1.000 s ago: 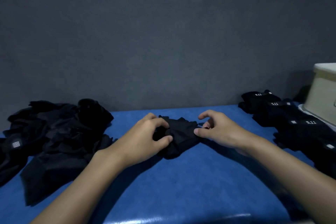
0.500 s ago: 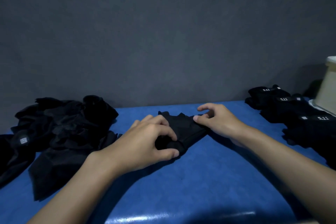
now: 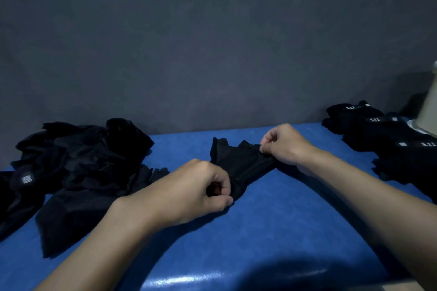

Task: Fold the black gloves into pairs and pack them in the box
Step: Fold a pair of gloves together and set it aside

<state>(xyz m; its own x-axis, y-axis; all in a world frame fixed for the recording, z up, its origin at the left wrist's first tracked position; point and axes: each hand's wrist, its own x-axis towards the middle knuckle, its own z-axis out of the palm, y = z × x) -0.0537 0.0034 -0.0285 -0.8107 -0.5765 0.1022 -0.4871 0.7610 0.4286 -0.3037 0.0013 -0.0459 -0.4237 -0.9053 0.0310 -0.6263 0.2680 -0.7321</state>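
A black glove (image 3: 238, 160) lies stretched on the blue table (image 3: 272, 231) in the middle of the view. My left hand (image 3: 201, 189) pinches its near cuff end between thumb and curled fingers. My right hand (image 3: 283, 146) pinches its far finger end. A loose heap of black gloves (image 3: 78, 168) lies at the left. Folded glove pairs (image 3: 383, 134) with white 5.11 labels are stacked at the right. Only a pale corner of the box (image 3: 430, 111) shows at the right edge.
A dark grey wall (image 3: 212, 42) rises directly behind the table. The table's glossy front edge (image 3: 189, 281) runs along the bottom of the view. A white lid or tray edge (image 3: 421, 126) lies under the box beside the folded pairs.
My left hand has pulled the cuff end toward me and my right hand has drawn the finger end to the right, stretching the glove out. The view has shifted left, so less of the box shows.
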